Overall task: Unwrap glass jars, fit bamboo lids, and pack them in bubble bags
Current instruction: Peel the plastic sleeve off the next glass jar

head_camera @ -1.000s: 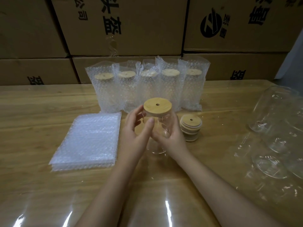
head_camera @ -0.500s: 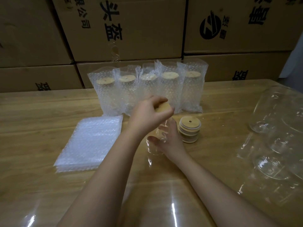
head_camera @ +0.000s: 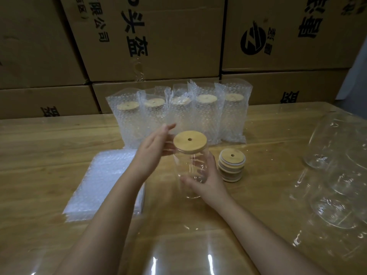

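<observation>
A clear glass jar (head_camera: 190,169) stands upright at the table's middle with a round bamboo lid (head_camera: 190,141) seated on its mouth. My right hand (head_camera: 208,181) grips the jar's lower body from the right. My left hand (head_camera: 153,151) hovers just left of the lid, fingers straight and blurred, holding nothing. A stack of spare bamboo lids (head_camera: 232,164) sits right of the jar. A flat pile of bubble bags (head_camera: 105,181) lies to the left, partly under my left forearm. Several bagged, lidded jars (head_camera: 178,114) stand in a row behind.
Clear plastic wrap with several unwrapped-looking glass jars (head_camera: 337,175) lies at the right of the wooden table (head_camera: 49,151). Stacked cardboard boxes (head_camera: 158,40) form a wall along the table's far edge. A glossy film covers the near table surface.
My left hand has lifted off the lid, where it pressed half a second ago, and moved left with fingers spread. The lid now shows fully on the jar. The right hand still holds the jar.
</observation>
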`<state>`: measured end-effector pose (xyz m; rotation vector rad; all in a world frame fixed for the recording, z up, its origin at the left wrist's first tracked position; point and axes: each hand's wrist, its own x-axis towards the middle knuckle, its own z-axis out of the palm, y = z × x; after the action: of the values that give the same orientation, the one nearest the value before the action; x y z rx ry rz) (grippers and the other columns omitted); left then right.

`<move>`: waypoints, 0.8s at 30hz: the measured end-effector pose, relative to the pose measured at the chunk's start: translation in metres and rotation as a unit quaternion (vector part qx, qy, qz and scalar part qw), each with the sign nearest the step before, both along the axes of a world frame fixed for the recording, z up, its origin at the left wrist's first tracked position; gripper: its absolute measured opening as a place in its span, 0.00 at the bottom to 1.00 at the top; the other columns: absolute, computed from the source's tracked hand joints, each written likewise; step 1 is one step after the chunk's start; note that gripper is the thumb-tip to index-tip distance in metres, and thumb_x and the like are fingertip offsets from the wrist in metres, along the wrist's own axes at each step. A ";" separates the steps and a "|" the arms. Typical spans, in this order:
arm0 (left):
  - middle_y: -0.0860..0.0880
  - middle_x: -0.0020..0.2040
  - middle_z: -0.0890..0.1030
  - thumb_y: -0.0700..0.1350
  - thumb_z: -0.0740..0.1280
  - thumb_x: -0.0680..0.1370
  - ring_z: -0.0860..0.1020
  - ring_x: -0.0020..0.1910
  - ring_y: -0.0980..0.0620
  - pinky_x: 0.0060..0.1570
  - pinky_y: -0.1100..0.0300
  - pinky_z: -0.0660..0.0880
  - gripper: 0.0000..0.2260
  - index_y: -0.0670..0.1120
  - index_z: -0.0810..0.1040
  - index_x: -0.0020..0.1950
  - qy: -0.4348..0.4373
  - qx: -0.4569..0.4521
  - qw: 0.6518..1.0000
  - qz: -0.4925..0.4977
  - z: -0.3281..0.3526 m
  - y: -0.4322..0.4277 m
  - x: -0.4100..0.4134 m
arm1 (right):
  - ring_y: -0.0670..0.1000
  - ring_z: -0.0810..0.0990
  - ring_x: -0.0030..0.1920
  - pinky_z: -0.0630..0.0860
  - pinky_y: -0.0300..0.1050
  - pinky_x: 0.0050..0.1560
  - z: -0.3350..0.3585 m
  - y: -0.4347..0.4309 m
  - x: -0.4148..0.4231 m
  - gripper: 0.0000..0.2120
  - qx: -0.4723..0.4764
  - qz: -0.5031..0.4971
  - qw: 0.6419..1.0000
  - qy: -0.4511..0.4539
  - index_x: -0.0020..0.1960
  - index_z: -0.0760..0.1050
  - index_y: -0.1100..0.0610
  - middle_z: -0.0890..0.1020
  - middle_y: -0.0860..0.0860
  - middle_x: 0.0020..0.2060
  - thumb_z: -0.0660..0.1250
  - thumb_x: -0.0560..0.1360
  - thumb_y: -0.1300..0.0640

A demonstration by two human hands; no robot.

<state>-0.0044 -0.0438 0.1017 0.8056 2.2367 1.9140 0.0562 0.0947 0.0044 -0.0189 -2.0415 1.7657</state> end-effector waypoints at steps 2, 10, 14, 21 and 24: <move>0.51 0.47 0.84 0.54 0.57 0.82 0.82 0.43 0.52 0.41 0.56 0.77 0.13 0.51 0.79 0.55 0.042 -0.141 0.981 0.127 -0.007 -0.020 -0.015 | 0.36 0.73 0.60 0.72 0.39 0.61 -0.001 0.001 0.000 0.41 0.008 0.001 1.000 0.002 0.65 0.60 0.35 0.71 0.33 0.57 0.75 0.57 0.40; 0.55 0.43 0.74 0.68 0.63 0.72 0.75 0.42 0.54 0.37 0.60 0.68 0.23 0.48 0.73 0.46 0.065 -0.642 0.744 0.172 -0.034 -0.060 -0.045 | 0.45 0.74 0.62 0.73 0.43 0.59 -0.007 0.003 -0.002 0.43 -0.012 0.001 1.000 0.005 0.67 0.62 0.42 0.73 0.44 0.59 0.77 0.56 0.41; 0.52 0.52 0.73 0.66 0.64 0.73 0.73 0.49 0.51 0.42 0.59 0.68 0.25 0.48 0.69 0.59 0.048 -0.666 0.726 0.163 -0.035 -0.055 -0.044 | 0.48 0.74 0.63 0.73 0.38 0.57 -0.006 0.003 -0.002 0.44 -0.015 0.001 1.000 0.009 0.68 0.63 0.47 0.73 0.50 0.61 0.77 0.56 0.43; 0.51 0.39 0.77 0.46 0.64 0.78 0.77 0.41 0.52 0.41 0.60 0.72 0.08 0.46 0.75 0.41 0.034 -0.653 0.744 0.140 -0.027 -0.067 -0.052 | 0.44 0.74 0.62 0.71 0.35 0.56 -0.005 0.004 -0.002 0.45 -0.012 0.013 1.000 0.009 0.70 0.61 0.48 0.72 0.50 0.62 0.76 0.58 0.44; 0.48 0.41 0.81 0.48 0.68 0.77 0.78 0.40 0.51 0.41 0.60 0.72 0.09 0.43 0.78 0.44 0.007 -0.605 0.786 0.128 -0.017 -0.071 -0.049 | 0.45 0.74 0.62 0.71 0.36 0.56 -0.005 0.004 -0.001 0.44 -0.012 0.014 1.000 0.012 0.69 0.62 0.47 0.72 0.51 0.62 0.76 0.58 0.44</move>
<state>-0.0538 -0.1150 0.0847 0.2669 2.9069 0.1571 0.0552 0.0988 -0.0005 0.0222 -2.0125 1.7987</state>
